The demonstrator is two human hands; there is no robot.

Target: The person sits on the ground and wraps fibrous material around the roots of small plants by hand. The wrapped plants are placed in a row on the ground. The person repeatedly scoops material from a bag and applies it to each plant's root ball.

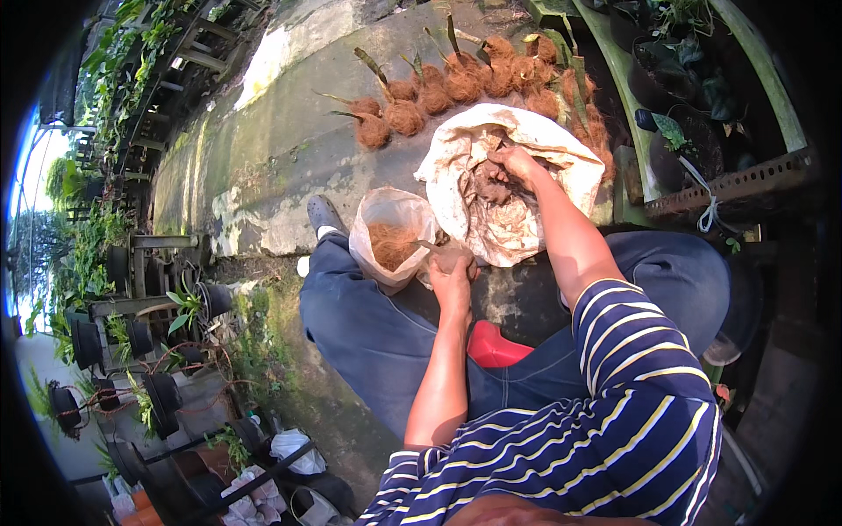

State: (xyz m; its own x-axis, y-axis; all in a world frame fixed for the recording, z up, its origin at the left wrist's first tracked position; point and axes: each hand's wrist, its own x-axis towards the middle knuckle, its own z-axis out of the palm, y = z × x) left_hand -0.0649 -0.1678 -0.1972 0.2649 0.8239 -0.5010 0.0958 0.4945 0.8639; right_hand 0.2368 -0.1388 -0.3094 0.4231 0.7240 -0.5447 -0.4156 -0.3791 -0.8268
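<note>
My left hand [450, 283] is closed around a lump of brown soil [454, 255], with a thin pointed leaf cutting sticking out towards the left. My right hand [516, 167] reaches into a white woven sack [569, 158] with rolled-down sides, its fingers on clumps of dark soil [490, 186]; whether it grips any is unclear. Left of the sack stands a clear plastic bag [362, 240] that holds brown coconut fibre [393, 244]. Beyond both lie several fibre-wrapped balls [404, 117] in curved rows, many with upright leaf cuttings.
A red plastic object [493, 347], perhaps a stool, lies between my legs. Mossy concrete [283, 164] stretches ahead. Potted plants [161, 394] and racks line the left. On the right are a weathered green frame [621, 85] and a perforated metal bar [737, 181] with string tied to it.
</note>
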